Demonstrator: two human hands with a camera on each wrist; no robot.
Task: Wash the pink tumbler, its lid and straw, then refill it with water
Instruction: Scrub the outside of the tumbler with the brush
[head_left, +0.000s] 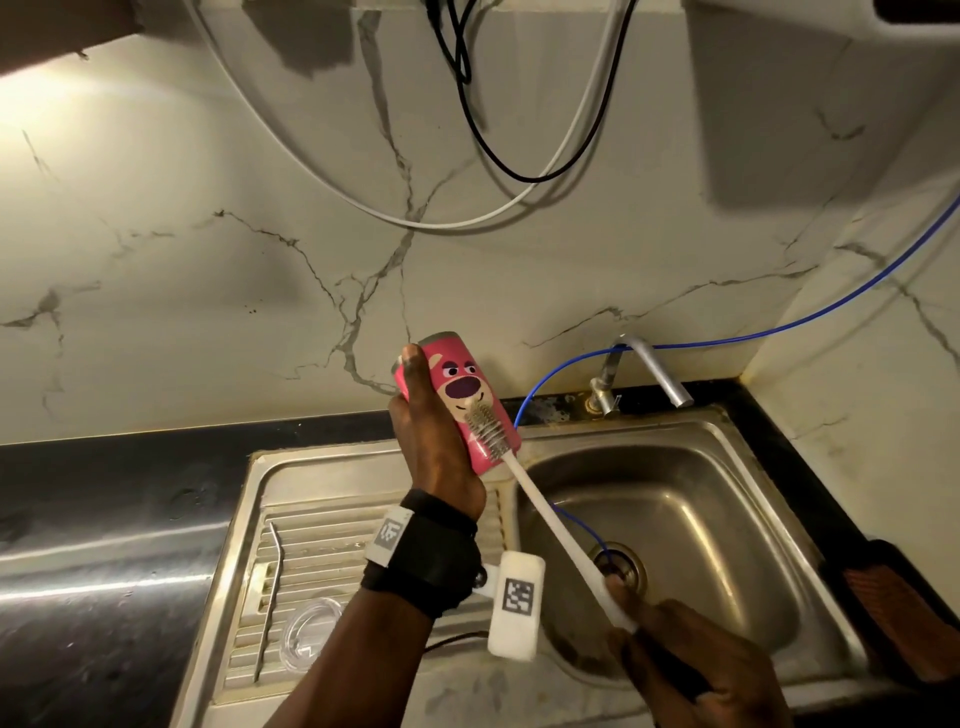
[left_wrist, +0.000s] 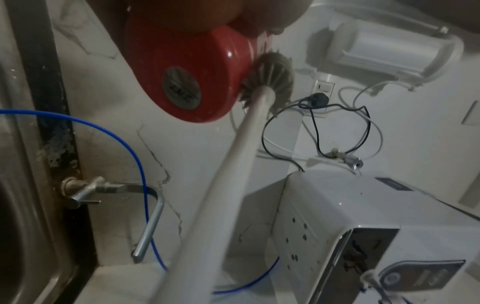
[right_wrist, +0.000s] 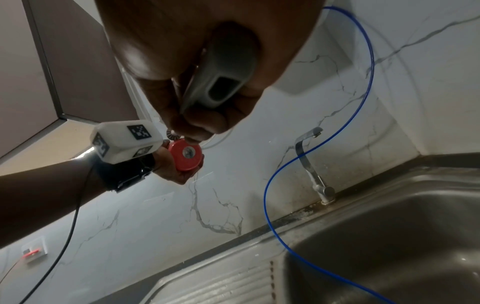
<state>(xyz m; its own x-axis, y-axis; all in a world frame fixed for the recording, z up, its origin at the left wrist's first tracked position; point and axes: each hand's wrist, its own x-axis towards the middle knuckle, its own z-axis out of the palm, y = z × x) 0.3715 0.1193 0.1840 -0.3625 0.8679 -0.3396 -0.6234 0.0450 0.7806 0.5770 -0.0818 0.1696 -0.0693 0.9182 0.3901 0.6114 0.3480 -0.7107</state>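
White plastic fills the nearest part of the scene: the right hand (head_left: 691, 670), low in the head view, has its fingers curled around the handle end of a long bottle brush (head_left: 550, 525), thumb laid along the shaft, and the right wrist view shows the grey handle butt wrapped in the palm. From there the shaft slants up and to the left over the steel sink (head_left: 779, 499), crossing above the drain. On the ribbed draining board to the left lie a bent metal straw (head_left: 270, 597) and, just beside it, a clear round lid (head_left: 311, 631), both apart from the hands. Further up, the left hand (head_left: 436, 441), with a black strap and a white tagged block at its wrist, grips the pink tumbler (head_left: 457, 400) around its body, thumb running up the side. It holds the tumbler tilted in the air above the seam between board and basin, bear face toward the camera. The grey bristle head (head_left: 485, 428) lies against the tumbler's outer wall near the bottom edge; the left wrist view shows the bristles touching the rim of the base beside a round silver sticker. Behind stands a bent metal tap (head_left: 649, 374), with a thin blue tube (head_left: 779, 327) looping past it into the basin, then the veined marble wall with black and white cables hanging.
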